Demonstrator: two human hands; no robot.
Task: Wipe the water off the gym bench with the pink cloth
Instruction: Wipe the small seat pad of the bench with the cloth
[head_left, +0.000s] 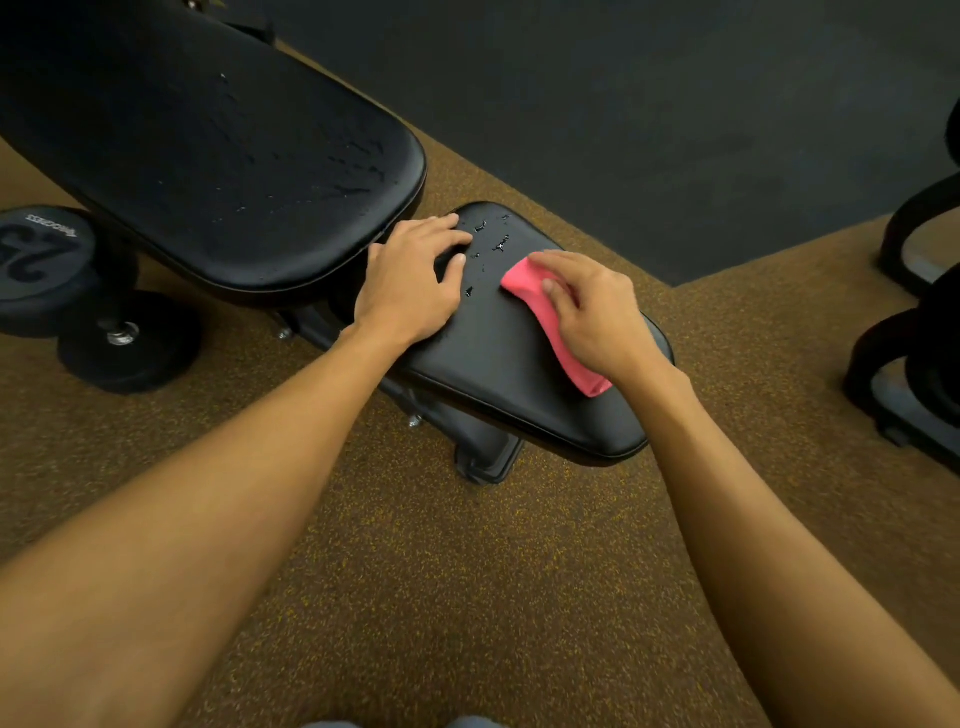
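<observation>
A black padded gym bench has a small seat pad (498, 384) and a large back pad (208, 150). Water droplets (491, 244) sit on the seat pad's far part, and finer drops speckle the back pad. My right hand (597, 317) lies on the pink cloth (524, 283) and holds it against the seat pad, thumb over its near edge. The cloth stretches from under my fingers back towards my wrist. My left hand (415, 280) rests flat on the seat pad's left side, fingers spread, just left of the droplets.
A black dumbbell (62, 291) marked 25 lies on the speckled brown floor at the left, under the back pad. Dark machine frames (914, 322) stand at the right edge. A dark mat (675, 119) covers the floor beyond the bench.
</observation>
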